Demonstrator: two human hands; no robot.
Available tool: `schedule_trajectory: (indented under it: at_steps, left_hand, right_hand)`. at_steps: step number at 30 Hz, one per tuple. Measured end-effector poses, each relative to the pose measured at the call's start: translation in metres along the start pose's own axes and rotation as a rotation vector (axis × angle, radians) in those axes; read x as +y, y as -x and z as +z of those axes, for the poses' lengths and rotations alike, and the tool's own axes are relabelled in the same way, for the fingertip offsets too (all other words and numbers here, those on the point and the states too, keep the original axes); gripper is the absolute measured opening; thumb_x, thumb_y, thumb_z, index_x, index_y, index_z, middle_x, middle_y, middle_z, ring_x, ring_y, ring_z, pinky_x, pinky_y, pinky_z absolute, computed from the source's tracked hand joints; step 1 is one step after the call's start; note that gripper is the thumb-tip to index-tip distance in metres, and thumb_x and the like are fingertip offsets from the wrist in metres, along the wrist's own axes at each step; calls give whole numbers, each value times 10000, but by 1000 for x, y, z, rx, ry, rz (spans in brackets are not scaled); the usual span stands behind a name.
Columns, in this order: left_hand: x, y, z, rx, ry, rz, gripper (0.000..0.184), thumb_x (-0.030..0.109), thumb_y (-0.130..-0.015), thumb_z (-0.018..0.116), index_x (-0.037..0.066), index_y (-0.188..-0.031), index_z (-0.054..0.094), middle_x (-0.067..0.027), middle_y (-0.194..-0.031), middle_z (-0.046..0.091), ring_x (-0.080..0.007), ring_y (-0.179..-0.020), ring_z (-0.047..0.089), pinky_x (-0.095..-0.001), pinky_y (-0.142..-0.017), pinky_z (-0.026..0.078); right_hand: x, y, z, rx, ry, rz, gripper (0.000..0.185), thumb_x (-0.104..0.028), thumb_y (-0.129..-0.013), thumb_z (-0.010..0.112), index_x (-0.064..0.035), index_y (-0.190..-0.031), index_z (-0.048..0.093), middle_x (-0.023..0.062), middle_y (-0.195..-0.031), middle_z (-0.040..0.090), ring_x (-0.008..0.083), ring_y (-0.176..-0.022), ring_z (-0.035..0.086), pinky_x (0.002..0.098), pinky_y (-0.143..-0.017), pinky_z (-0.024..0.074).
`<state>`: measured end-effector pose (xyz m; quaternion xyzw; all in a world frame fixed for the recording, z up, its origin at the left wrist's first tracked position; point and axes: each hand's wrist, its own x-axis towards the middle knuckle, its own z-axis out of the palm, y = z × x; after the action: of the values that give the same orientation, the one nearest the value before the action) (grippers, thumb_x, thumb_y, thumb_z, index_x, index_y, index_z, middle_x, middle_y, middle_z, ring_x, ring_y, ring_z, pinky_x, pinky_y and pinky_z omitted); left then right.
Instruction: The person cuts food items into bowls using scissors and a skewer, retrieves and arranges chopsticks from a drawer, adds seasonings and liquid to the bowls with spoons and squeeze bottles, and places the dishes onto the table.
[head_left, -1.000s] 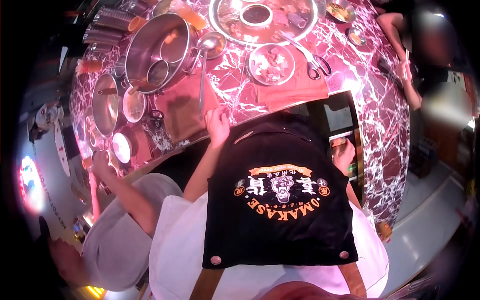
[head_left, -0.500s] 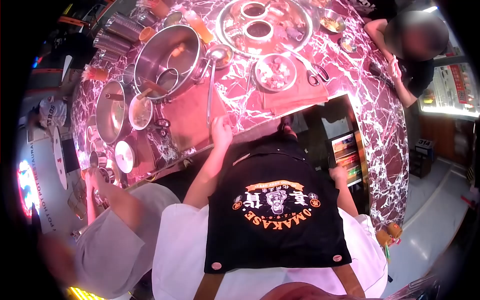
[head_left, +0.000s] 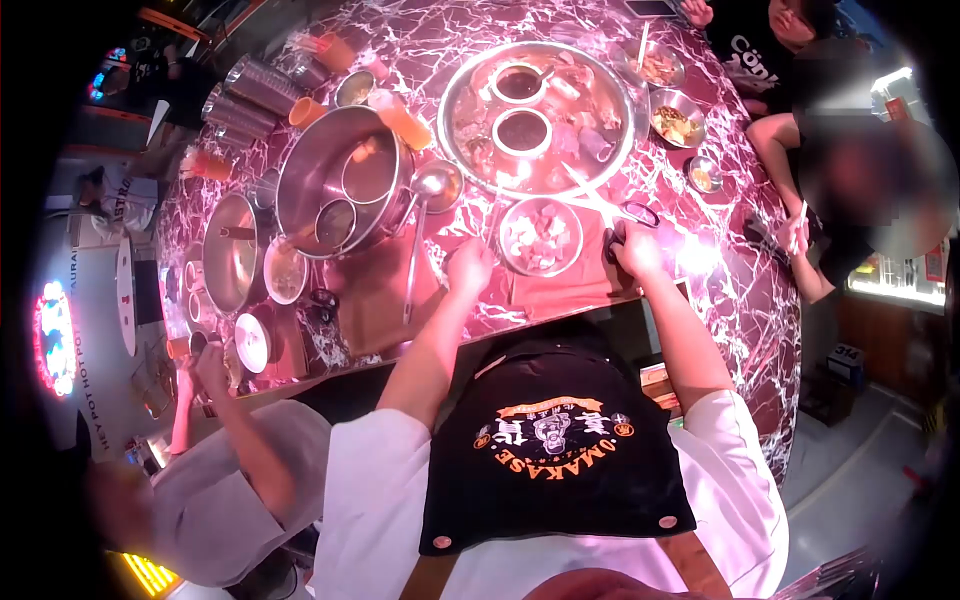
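My left hand (head_left: 470, 268) is closed above the marbled counter, just left of a bowl of cut pieces (head_left: 541, 237); what it holds, if anything, is hidden. My right hand (head_left: 636, 250) is at the handles of the scissors (head_left: 598, 203), to the right of that bowl. The scissors' blades point up and left over the rim of a large round pan (head_left: 450, 160) of food with two inner round wells. Under the bowl lies a brown cloth (head_left: 590, 285). A ladle (head_left: 414, 250) rests between my left hand and a deep steel pot (head_left: 290, 200).
A co-worker's hands (head_left: 207, 368) are at the counter's left end near small cups. Across the right side, a seated person's hand (head_left: 793, 235) is by the counter edge. Steel cups (head_left: 240, 108) and an orange drink (head_left: 405, 125) stand at the back left.
My right hand has risen from the open drawer below the counter to the scissors' handles. My left hand has moved right, toward the bowl. The drawer is now mostly out of sight.
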<state>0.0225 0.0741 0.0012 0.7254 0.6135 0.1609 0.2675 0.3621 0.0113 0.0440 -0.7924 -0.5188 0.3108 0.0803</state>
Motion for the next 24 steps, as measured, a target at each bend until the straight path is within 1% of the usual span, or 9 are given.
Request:
schedule_trajectory:
  at_steps: [2, 4, 7, 8, 10, 12, 14, 19, 24]
  left_hand:
    - [-5, 2, -5, 31, 269, -56, 137, 177, -887, 594, 48, -876, 639, -162, -823, 658, -362, -793, 651, -429, -719, 504]
    - [7, -1, -25, 96, 267, -102, 133, 172, -914, 573, 50, -901, 627, -155, -801, 648, -344, -771, 652, -409, -708, 503]
    - [29, -42, -49, 50, 131, -43, 134, 162, -915, 566, 60, -964, 637, -177, -886, 654, -350, -829, 649, -421, -727, 499]
    - [46, -64, -58, 80, 141, 39, 141, 155, -912, 564, 63, -982, 645, -180, -904, 658, -358, -846, 647, -427, -735, 500]
    - [78, -117, -62, 120, 23, 219, 172, 144, -908, 549, 70, -1021, 655, -177, -934, 668, -371, -877, 642, -431, -746, 510]
    - [133, -169, -68, 64, -232, 233, 187, 135, -898, 539, 80, -1029, 660, -163, -959, 673, -360, -903, 648, -430, -781, 521]
    - [165, -221, -65, 23, -471, 457, 182, 151, -889, 535, 89, -1010, 655, -164, -975, 672, -335, -927, 658, -427, -795, 530]
    - [233, -306, -30, -269, -838, 446, 254, 170, -891, 493, 106, -1015, 705, -135, -1009, 699, -294, -942, 695, -419, -771, 556]
    - [208, -335, 10, -411, -738, 283, 279, 178, -879, 497, 88, -1045, 701, -164, -1066, 696, -318, -997, 672, -437, -846, 532]
  right_hand:
    - [10, 1, -2, 71, 79, -63, 473, -165, -695, 757, -53, -1113, 567, 192, -1151, 611, 400, -1086, 573, 493, -869, 484]
    - [9, 2, -9, 145, 146, -129, 551, -174, -678, 779, -64, -1170, 559, 191, -1192, 598, 381, -1111, 568, 486, -876, 481]
    - [11, -3, -21, 375, 227, -321, 841, -162, -654, 790, -64, -1399, 413, 172, -1196, 531, 347, -1122, 525, 448, -927, 450]
    - [15, -13, -20, 370, 212, -314, 841, -162, -654, 790, -64, -1399, 413, 172, -1196, 531, 347, -1122, 525, 448, -927, 450]
    - [20, -26, -18, 93, 113, -320, 802, -146, -662, 773, -40, -1375, 422, 164, -1151, 540, 348, -1122, 527, 444, -936, 450]
    - [20, -27, -24, 67, 108, -318, 758, -117, -683, 743, -25, -1363, 421, 173, -1154, 543, 359, -1109, 542, 447, -922, 469]
    - [26, -30, -24, 22, 42, -304, 727, -93, -694, 719, -34, -1355, 424, 181, -1133, 552, 373, -1077, 561, 455, -888, 493]
    - [35, -28, -27, -11, -115, -262, 674, -42, -719, 678, -63, -1347, 436, 198, -1105, 573, 397, -1036, 588, 467, -860, 503]
    - [20, -9, -53, -47, -409, -212, 643, -17, -746, 642, -60, -1352, 432, 225, -1080, 613, 391, -985, 630, 449, -839, 508]
